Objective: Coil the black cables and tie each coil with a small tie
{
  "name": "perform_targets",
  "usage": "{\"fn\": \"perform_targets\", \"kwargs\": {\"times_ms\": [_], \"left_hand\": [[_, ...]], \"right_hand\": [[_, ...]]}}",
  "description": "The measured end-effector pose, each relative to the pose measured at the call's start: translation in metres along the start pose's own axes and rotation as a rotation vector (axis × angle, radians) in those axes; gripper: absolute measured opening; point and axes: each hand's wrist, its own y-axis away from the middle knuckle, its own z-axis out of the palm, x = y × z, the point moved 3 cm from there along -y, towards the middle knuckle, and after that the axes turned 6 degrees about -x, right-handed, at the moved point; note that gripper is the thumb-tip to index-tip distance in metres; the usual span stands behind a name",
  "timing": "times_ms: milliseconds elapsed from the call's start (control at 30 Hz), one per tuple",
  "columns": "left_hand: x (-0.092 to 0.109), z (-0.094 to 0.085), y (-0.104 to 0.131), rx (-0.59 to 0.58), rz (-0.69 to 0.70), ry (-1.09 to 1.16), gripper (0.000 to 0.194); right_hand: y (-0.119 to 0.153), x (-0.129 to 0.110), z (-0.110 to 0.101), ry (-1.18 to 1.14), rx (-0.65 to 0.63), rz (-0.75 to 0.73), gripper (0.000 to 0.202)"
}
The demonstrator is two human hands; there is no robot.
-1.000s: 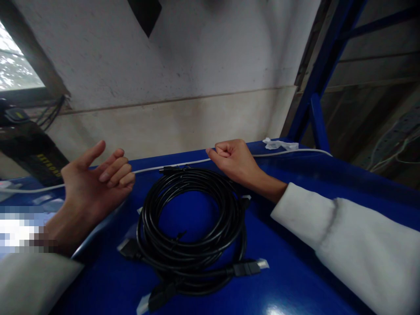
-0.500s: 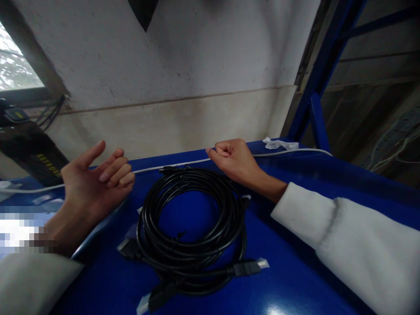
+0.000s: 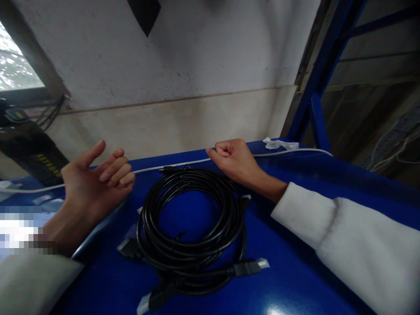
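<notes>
Coiled black HDMI cables [image 3: 229,227] lie in a ring on the blue table [image 3: 295,262]. Several plugs stick out of the ring, among them one plug [image 3: 247,267] at the right and another [image 3: 160,295] at the front, both with clear caps on their tips. My left hand [image 3: 96,179] is raised left of the coil, palm turned up, thumb out and fingers loosely curled around nothing. Over the coil's far right edge, my right hand [image 3: 234,159] is closed in a fist, with nothing showing in it.
A white cable [image 3: 295,152] runs along the table's back edge, beside a crumpled piece of clear plastic [image 3: 280,144]. At the left stands a black box [image 3: 33,151] with yellow lettering. A blue metal frame [image 3: 315,78] rises at the back right, next to the wall [image 3: 197,52].
</notes>
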Motion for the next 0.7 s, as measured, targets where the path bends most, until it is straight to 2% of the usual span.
{"fn": "perform_targets", "kwargs": {"times_ms": [700], "left_hand": [[-0.0011,0.0007,-0.0011,-0.006,-0.005,0.001,0.010]], "right_hand": [[0.0004,-0.0003,-0.0001,0.015,-0.007,-0.006,0.051]]}}
